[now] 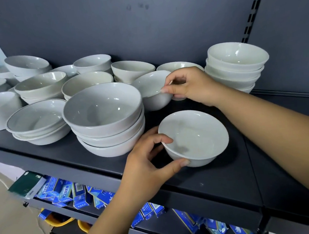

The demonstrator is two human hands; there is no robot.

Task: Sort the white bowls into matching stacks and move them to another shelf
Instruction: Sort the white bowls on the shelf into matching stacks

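While the big stack (104, 118) sits at the left, the left hand (147, 159) grips the rim of the near small bowl (193, 138) on the shelf (227, 181). Farther back, the right hand (190, 87) pinches the rim of a tilted bowl (152, 91) that looks its match. Nesting would go best if the tilted bowl is levelled first, clear of the tall stack (236, 65) far right.

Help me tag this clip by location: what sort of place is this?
Probably a shop or stockroom: a dark metal display shelf with a slotted upright rail, many stacked white ceramic bowls on it, and blue cardboard boxes piled underneath.
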